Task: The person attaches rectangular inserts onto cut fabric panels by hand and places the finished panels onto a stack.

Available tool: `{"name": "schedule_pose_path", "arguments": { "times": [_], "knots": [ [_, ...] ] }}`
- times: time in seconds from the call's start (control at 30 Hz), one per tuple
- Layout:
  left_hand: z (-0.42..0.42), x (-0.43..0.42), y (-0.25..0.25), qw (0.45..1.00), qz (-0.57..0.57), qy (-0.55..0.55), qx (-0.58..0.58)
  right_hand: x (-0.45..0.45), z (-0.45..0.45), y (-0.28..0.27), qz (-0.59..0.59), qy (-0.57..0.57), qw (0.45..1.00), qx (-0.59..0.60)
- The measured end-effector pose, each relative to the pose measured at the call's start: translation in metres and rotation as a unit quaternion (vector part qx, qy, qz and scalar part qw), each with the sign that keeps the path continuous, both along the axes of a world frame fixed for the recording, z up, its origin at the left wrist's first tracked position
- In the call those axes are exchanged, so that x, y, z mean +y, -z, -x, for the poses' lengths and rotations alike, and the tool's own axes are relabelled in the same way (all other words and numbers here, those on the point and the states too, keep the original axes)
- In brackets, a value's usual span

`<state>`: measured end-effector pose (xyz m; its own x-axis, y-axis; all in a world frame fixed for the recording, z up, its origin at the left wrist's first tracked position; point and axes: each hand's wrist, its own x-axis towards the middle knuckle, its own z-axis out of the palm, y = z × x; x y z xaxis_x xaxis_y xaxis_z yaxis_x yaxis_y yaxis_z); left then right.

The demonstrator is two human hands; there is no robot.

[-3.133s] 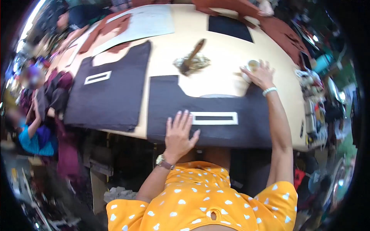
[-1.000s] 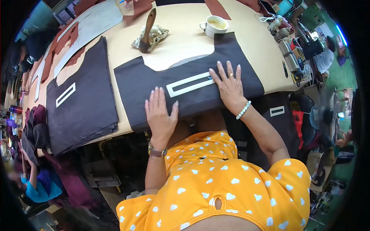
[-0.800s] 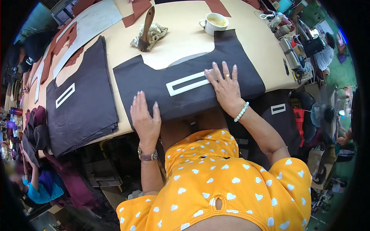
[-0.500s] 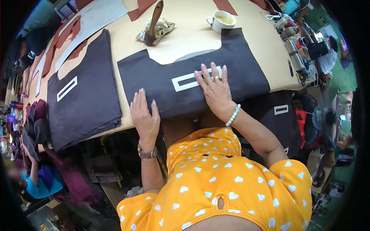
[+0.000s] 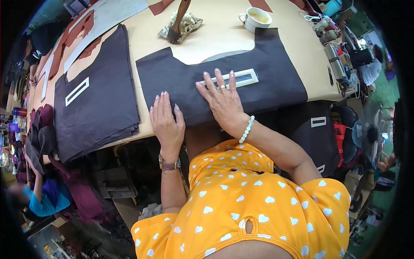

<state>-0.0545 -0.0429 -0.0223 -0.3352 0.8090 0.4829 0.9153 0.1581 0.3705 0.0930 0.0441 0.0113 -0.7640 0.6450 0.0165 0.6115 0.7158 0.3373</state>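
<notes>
A dark fabric piece lies on the table in front of me, its near edge hanging over. My right hand lies on it with fingers spread, covering the left end of a white rectangular frame. My left hand rests flat at the fabric's lower left edge, fingers stretched and holding nothing. Beyond the fabric, a brush leans on a crumpled, whitish lump. A white cup with yellowish contents stands behind the fabric's upper right part.
At the left lies a stack of dark fabric with a white frame on top. Pale sheets and reddish pieces cover the table's far left. Tools and boxes line the right edge. A person in blue is at lower left.
My right hand has slid leftward along the white frame, uncovering its right end. My left hand has moved from near the frame to the fabric's lower left edge. The view has shifted slightly.
</notes>
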Motion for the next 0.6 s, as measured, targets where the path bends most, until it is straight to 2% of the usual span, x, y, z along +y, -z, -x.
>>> {"name": "schedule_pose_path", "arguments": {
  "times": [0.1, 0.13, 0.2, 0.23, 0.27, 0.3, 0.37, 0.43, 0.47, 0.53, 0.6],
  "knots": [
    [-0.001, 0.0, -0.002, 1.0, 0.004, -0.001, 0.007, 0.002, -0.005, 0.0, 0.081, -0.027, 0.994, 0.07],
    [-0.001, -0.001, -0.003, 1.0, 0.007, -0.001, 0.007, 0.005, -0.01, -0.004, 0.162, -0.047, 0.981, 0.091],
    [0.001, 0.001, -0.006, 1.0, 0.009, 0.001, 0.008, 0.024, -0.027, -0.016, 0.318, -0.086, 0.935, 0.13],
    [0.003, 0.003, -0.009, 1.0, 0.014, -0.004, -0.009, 0.034, -0.036, -0.013, 0.352, -0.095, 0.906, 0.217],
    [0.005, 0.003, -0.011, 0.999, 0.019, -0.01, -0.026, 0.043, -0.046, -0.01, 0.322, -0.078, 0.891, 0.31],
    [0.007, 0.004, -0.013, 0.999, 0.025, -0.015, -0.044, 0.057, -0.062, -0.01, 0.3, -0.085, 0.854, 0.418],
    [0.01, 0.007, -0.022, 0.995, 0.024, -0.101, -0.009, 0.086, -0.096, -0.014, 0.167, -0.002, 0.859, 0.484],
    [0.018, 0.013, -0.025, 0.982, 0.038, -0.184, 0.03, 0.119, -0.141, 0.004, 0.029, 0.118, 0.885, 0.449],
    [0.018, 0.015, -0.031, 0.973, 0.073, -0.215, 0.029, 0.125, -0.157, 0.002, -0.015, 0.214, 0.896, 0.389],
    [0.023, 0.019, -0.024, 0.971, 0.06, -0.23, 0.029, 0.135, -0.177, 0.004, -0.043, 0.366, 0.868, 0.332],
    [0.028, 0.023, -0.023, 0.977, 0.066, -0.205, -0.014, 0.147, -0.184, 0.004, 0.011, 0.387, 0.85, 0.356]
  ]
}}
